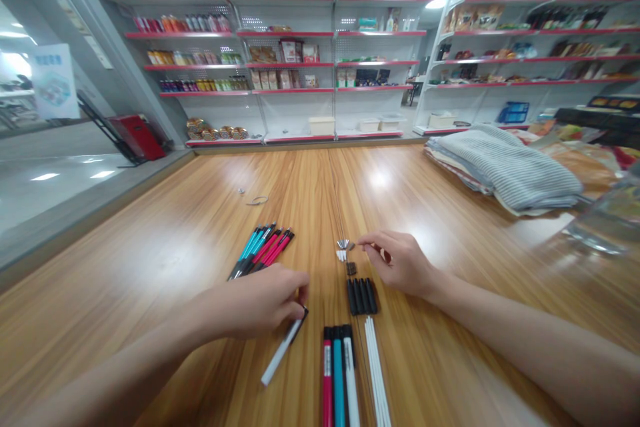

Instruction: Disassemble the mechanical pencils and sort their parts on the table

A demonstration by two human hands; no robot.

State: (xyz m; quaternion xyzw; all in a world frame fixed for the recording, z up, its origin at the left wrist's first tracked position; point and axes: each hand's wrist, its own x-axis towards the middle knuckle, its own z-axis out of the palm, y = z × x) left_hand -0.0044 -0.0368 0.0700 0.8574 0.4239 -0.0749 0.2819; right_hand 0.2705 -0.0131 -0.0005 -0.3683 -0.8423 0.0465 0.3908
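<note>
My left hand (pixel 267 303) is closed on the black-tipped end of a white pen barrel (pixel 281 352), which lies slanted on the wooden table (pixel 150 267). My right hand (pixel 400 261) is pinched, fingertips next to a small pile of metal tips and white bits (pixel 343 248); what it holds is too small to name. Between the hands lie black grips (pixel 361 295) in a row, with a tiny dark part (pixel 351 268) above them. Nearer me lie red, teal and white pen barrels (pixel 339 377) and thin white refills (pixel 376 370). A cluster of assembled teal and red pens (pixel 263 250) rests to the upper left.
Folded striped cloths (pixel 505 170) and crinkled plastic packaging (pixel 607 213) occupy the table's right side. A small metal ring (pixel 257 200) lies farther up the table. Store shelves (pixel 330 67) with goods line the back wall. A red box (pixel 137 135) stands at the left floor.
</note>
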